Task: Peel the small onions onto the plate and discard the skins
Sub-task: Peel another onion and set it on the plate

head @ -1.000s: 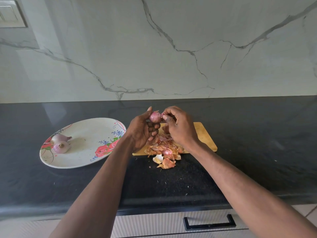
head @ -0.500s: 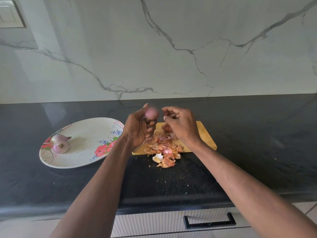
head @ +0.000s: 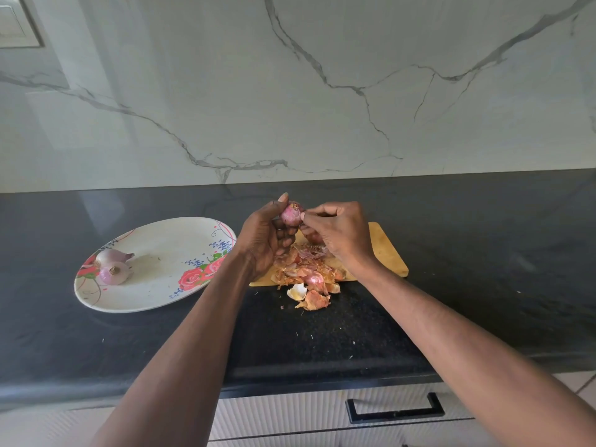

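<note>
- Onion (head: 292, 213): a small pink one, held up above the far end of the board (head: 387, 250), between both hands.
- Left hand (head: 263, 235): raised palm-in, thumb up along the onion's far-left side, fingers curled under it, gripping it.
- Right hand (head: 338, 230): knuckles up, fingers bent, fingertips (head: 304, 217) pinched at the onion's right side; whether they hold a bit of skin I cannot tell.
- Both forearms reach in from the near edge of the bench (head: 483, 253), meeting over the board.
- Plate (head: 154, 291): white, oval, rose pattern, on the bench left of the board, apart from it. Two peeled onions (head: 113, 266) lie touching each other at its left end.
- Skins (head: 306, 279): an orange-pink heap on the near part of the board, spilling over its near edge onto the bench. One more onion (head: 312, 237) shows partly behind the right hand on the board.
- A drawer handle (head: 395, 411) sits below the bench's near edge, to the right.
</note>
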